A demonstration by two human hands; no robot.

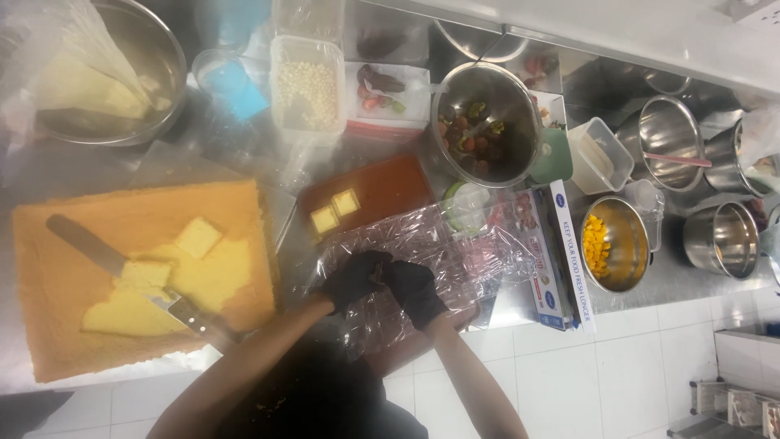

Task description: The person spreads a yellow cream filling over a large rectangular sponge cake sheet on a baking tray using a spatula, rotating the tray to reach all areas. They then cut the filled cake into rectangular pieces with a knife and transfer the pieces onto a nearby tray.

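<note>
Steel counter: both gloved hands (L, R) gripping cling film.

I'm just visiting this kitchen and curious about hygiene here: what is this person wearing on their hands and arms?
Both the left hand and the right hand wear snug black disposable-looking gloves that end at the wrist. Above the gloves both forearms are bare: no long sleeves, watch or bracelet can be seen. A dark top shows at the bottom of the view.
</note>
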